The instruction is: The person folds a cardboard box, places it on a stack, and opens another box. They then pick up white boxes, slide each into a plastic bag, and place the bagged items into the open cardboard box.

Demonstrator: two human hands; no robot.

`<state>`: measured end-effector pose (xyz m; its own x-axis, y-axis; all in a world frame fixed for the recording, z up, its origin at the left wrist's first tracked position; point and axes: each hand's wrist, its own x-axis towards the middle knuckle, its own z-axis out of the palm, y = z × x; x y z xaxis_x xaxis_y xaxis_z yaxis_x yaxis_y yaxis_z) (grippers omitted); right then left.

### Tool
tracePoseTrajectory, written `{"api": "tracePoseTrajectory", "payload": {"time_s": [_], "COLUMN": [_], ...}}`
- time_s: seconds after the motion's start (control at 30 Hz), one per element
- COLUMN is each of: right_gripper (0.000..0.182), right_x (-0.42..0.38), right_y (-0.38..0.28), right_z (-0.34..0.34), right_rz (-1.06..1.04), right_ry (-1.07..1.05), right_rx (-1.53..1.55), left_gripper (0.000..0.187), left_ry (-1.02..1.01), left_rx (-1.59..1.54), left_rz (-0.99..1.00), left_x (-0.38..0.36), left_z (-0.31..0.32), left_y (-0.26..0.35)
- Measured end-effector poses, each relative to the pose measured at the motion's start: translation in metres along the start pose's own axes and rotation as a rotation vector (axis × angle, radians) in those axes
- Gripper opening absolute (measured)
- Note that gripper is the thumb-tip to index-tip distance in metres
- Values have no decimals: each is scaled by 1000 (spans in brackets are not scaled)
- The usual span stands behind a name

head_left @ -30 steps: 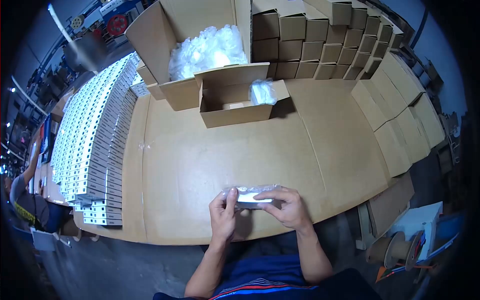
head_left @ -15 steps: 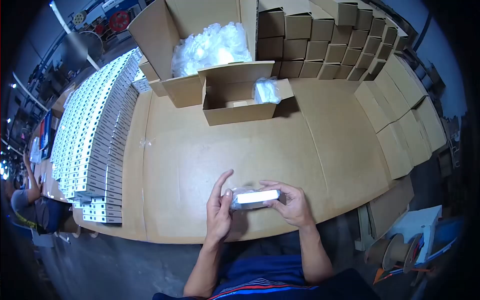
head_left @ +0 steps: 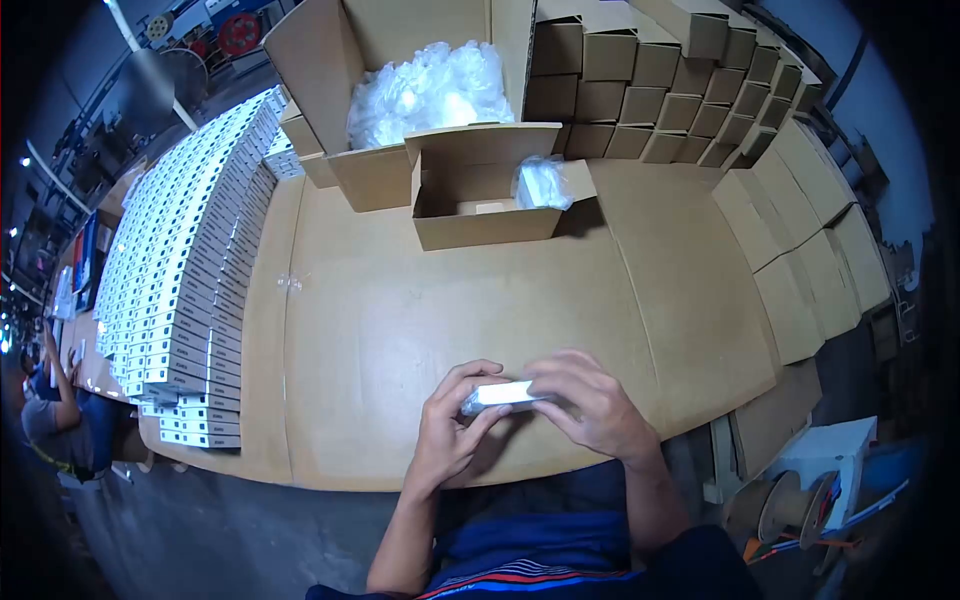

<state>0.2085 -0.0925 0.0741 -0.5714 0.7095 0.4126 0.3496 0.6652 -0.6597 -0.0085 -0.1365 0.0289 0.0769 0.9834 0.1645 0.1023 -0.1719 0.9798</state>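
Note:
A small white box in clear plastic wrap (head_left: 502, 394) is held between my hands over the front of the cardboard-covered table (head_left: 440, 310). My left hand (head_left: 455, 425) grips its left end with thumb and fingers. My right hand (head_left: 590, 400) is closed around the right end, its fingers slightly blurred and covering that end. Farther back stands an open carton (head_left: 485, 233), with a plastic-wrapped white item (head_left: 541, 184) at its right side. Behind it a larger open box (head_left: 372, 180) holds a heap of clear plastic bags (head_left: 430, 95).
Stacked small white boxes (head_left: 185, 270) line the left side. Brown cartons (head_left: 610, 55) are piled at the back right, and more cartons (head_left: 800, 270) lie along the right edge. A person (head_left: 70, 420) is at the far left; cable spools (head_left: 785, 510) stand lower right.
My left fingers have closed onto the wrapped box. My right hand has shifted its fingers over the right end. The view has moved slightly.

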Motion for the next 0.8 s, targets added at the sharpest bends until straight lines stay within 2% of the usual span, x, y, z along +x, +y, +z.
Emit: {"api": "tracePoseTrajectory", "payload": {"time_s": [0.27,0.37,0.47,0.5,0.6,0.7,0.8], "right_gripper": [20,22,25,26,25,24,23], "right_x": [30,44,68,78,108,138,160], "right_y": [-5,1,7,9,26,44,65], "right_z": [-16,-22,-38,-44,-44,-40,-27], "right_rz": [-164,-192,-105,-54,37,98,39], "right_ry": [-288,-260,-92,-9,339,510,590], "right_rx": [-256,-258,-255,-295,-312,-382,-471], "left_gripper": [22,39,59,75,72,77,82], "left_ry": [-64,-111,3,-23,106,104,89], "left_rx": [106,87,102,313,672,864,1049], "left_rz": [88,20,-57,-46,138,102,77], "left_x": [13,26,48,58,88,121,140], "left_z": [-19,-28,-33,-42,-57,-69,-73], "left_y": [1,0,16,14,-4,-14,-23]}}
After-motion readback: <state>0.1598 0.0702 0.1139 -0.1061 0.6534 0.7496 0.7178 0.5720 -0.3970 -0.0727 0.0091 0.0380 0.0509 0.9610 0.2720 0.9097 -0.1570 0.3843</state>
